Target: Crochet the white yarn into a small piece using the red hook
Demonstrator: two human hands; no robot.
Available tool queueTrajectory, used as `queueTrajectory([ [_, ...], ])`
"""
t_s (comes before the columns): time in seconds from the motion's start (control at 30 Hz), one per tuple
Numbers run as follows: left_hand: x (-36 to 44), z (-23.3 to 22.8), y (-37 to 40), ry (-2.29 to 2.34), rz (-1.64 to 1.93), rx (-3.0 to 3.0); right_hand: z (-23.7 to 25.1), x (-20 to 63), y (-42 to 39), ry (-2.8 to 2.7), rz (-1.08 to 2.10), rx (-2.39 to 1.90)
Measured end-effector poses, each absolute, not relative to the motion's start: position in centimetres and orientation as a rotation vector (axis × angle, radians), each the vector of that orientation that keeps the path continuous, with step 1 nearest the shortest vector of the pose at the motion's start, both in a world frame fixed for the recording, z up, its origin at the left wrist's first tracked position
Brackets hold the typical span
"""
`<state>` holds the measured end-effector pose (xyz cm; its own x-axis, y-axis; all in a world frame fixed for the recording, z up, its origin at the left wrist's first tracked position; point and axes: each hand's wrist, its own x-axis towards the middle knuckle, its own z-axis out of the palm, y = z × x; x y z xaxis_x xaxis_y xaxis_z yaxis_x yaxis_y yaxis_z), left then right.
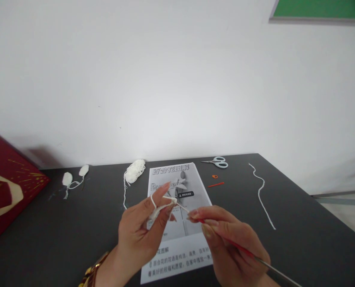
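My left hand pinches a small piece of white crochet work between thumb and fingers, with yarn looped round the raised index finger. In my right hand is a crochet hook with a red grip and metal shaft, held like a pen. Its thin tip points left and meets the edge of the crochet work. From behind my left hand a strand runs up to a white yarn ball near the wall. Below both hands lies a printed pattern sheet, partly covered by them.
Scissors, an orange stitch marker and an orange plastic needle lie right of the sheet. Farther right is a loose white yarn piece. Two white crocheted pieces sit back left, near a red bag.
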<state>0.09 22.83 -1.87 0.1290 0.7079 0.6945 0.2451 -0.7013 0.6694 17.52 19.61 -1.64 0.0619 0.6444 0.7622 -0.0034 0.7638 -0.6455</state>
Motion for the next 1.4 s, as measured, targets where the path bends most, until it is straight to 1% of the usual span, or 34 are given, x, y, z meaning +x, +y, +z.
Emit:
queueTrajectory([
  [0.17, 0.5, -0.6, 22.7, 1.070, 1.564, 2.042, -0.5, 17.8, 19.7, -1.613, 0.342, -0.569],
  [0.3, 0.5, -0.9, 22.5, 1.171, 1.485, 2.009, 0.0, 17.8, 20.0, -1.696, 0.233, -0.581],
  [0.43, 0.7, -1.2, 22.2, 1.232, 1.468, 1.898, -0.6, 17.8, 20.2, -1.703, 0.172, -0.570],
  [0.53, 1.1, -0.9, 22.1, 1.249, 1.481, 1.706, -0.8, 17.8, 20.1, -1.678, 0.178, -0.552],
  [0.77, 1.7, 0.2, 21.9, 1.126, 1.442, 1.157, -0.3, 17.5, 19.8, -1.636, 0.284, -0.575],
  [1.03, 1.7, 0.4, 22.0, 1.131, 1.398, 1.123, -0.7, 17.6, 19.7, -1.638, 0.336, -0.581],
  [1.4, 1.9, 0.7, 21.7, 1.152, 1.414, 1.099, -0.6, 17.7, 20.0, -1.682, 0.275, -0.570],
])
